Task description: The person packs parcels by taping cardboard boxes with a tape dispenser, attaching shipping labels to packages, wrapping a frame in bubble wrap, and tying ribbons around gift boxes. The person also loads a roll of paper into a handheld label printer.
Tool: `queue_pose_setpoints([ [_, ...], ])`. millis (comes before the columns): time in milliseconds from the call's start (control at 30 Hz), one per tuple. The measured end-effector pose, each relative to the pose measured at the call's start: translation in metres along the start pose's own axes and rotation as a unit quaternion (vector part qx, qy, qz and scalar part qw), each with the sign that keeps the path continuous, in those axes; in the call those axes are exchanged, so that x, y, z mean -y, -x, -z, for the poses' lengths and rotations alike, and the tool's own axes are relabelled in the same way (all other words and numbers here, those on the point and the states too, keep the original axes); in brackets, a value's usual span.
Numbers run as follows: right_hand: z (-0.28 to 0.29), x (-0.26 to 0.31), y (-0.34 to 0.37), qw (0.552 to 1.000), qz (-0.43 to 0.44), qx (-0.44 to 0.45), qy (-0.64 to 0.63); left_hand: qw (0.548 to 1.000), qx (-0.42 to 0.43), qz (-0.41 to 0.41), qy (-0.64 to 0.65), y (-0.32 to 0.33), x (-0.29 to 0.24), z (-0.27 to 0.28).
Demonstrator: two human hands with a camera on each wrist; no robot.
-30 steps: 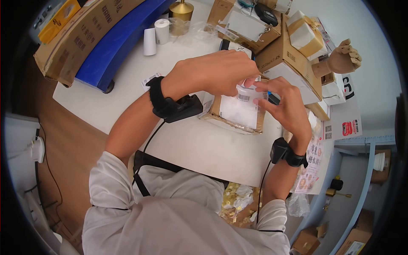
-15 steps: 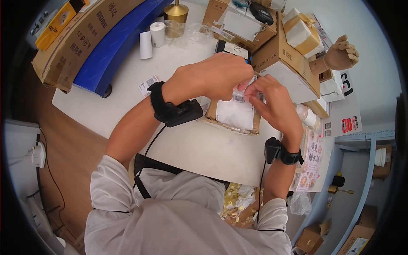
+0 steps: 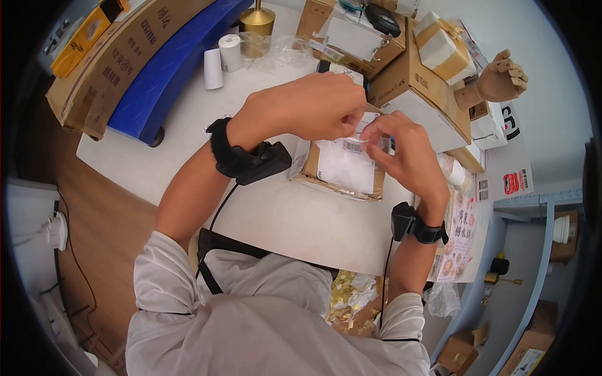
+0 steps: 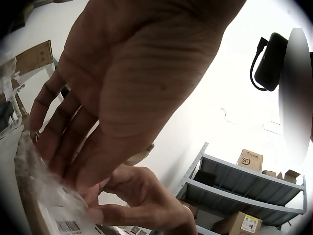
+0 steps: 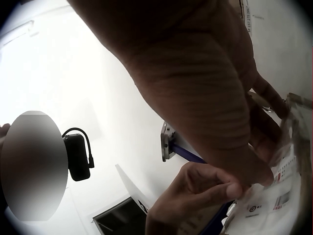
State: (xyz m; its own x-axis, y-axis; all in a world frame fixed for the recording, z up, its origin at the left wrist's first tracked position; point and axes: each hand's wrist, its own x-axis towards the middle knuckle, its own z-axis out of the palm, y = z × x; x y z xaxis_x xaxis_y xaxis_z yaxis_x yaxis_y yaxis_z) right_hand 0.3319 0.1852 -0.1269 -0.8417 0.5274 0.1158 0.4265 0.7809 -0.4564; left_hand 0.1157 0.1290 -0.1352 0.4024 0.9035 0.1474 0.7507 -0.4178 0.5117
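Observation:
A small cardboard box (image 3: 310, 164) lies on the table, with a white barcoded label (image 3: 343, 168) and clear plastic film on top. My left hand (image 3: 304, 108) reaches over its far left part, fingers curled down to pinch the film (image 4: 41, 188), as the left wrist view shows. From the right, my right hand (image 3: 406, 147) pinches the film close beside it with thumb and forefinger. In the right wrist view the left thumb and forefinger meet at the edge of the label (image 5: 261, 208). The fingertips partly hide the film between the hands.
Large cartons (image 3: 420, 103) and a wooden model hand (image 3: 498, 81) stand behind and to the right. Two white paper rolls (image 3: 213, 69), a brass pot (image 3: 257, 22) and a blue curved piece (image 3: 166, 75) are at the far left. A printed sheet (image 3: 463, 235) lies right.
The right hand has moved in toward the left hand and its thumb and forefinger have closed together. Over the last half second the left hand has shifted slightly left, widening the gap between them.

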Motion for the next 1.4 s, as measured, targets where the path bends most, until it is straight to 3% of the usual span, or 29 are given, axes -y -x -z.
queue_pose_setpoints([
  [200,0.001,0.003,0.0,1.0,-0.019,0.019,0.008,1.0,0.004,-0.012,0.026,0.0,0.005,-0.002],
  [367,-0.002,-0.002,-0.001,1.0,0.018,0.015,0.01,0.999,0.015,0.012,0.034,-0.002,0.002,-0.004],
  [667,-0.002,-0.002,-0.002,1.0,0.012,0.02,0.002,0.998,-0.059,-0.014,0.026,0.001,0.008,-0.016],
  [900,-0.001,0.003,0.0,1.0,-0.008,0.024,0.016,1.0,0.001,-0.011,-0.019,-0.003,0.001,-0.016],
  [1033,-0.005,-0.006,-0.001,0.999,0.045,0.007,-0.012,0.998,0.03,0.0,-0.062,-0.005,-0.005,-0.014],
  [1167,-0.008,-0.007,0.0,0.995,0.089,-0.01,0.032,0.996,0.042,-0.013,-0.082,-0.004,-0.008,-0.012],
  [1333,-0.005,-0.005,0.001,0.997,0.073,0.011,0.03,1.0,0.018,-0.004,-0.01,-0.001,-0.007,-0.013],
  [1400,-0.004,-0.003,0.001,0.997,0.069,0.005,0.022,0.999,0.028,-0.007,-0.043,-0.001,-0.013,-0.011],
])
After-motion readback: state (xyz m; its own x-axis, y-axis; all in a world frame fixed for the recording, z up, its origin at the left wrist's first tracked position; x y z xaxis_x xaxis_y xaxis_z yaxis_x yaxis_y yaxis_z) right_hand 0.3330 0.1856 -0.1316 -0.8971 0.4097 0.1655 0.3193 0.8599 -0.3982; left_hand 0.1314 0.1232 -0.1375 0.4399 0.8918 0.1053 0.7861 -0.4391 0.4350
